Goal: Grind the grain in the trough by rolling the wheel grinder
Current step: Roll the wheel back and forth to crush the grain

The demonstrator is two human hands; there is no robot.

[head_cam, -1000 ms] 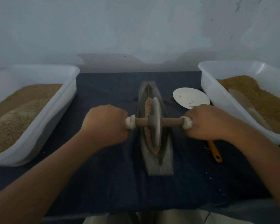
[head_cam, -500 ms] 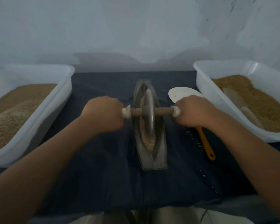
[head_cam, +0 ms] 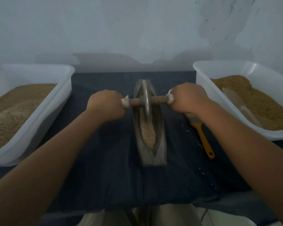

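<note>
Head view: a person's left hand (head_cam: 106, 105) and right hand (head_cam: 189, 100), each grip clamped round an end of the axle (head_cam: 158, 100), hold the wheel grinder (head_cam: 146, 101) upright in the far half of the trough (head_cam: 160, 128) on the table (head_cam: 104, 160). Coarse grain (head_cam: 148, 134) lies nearer. Rolling appears under way, and the next pass likely calls for a pull back. No writing is legible.

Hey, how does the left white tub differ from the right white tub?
The left tub holds two tones of grain, browner far, paler near; the right tub holds one even brown. The right tub has a pale scoop-like piece lying on its grain; the left tub shows none. Both are white, rectangular, open-topped, on the dark cloth beside the trough.
</note>
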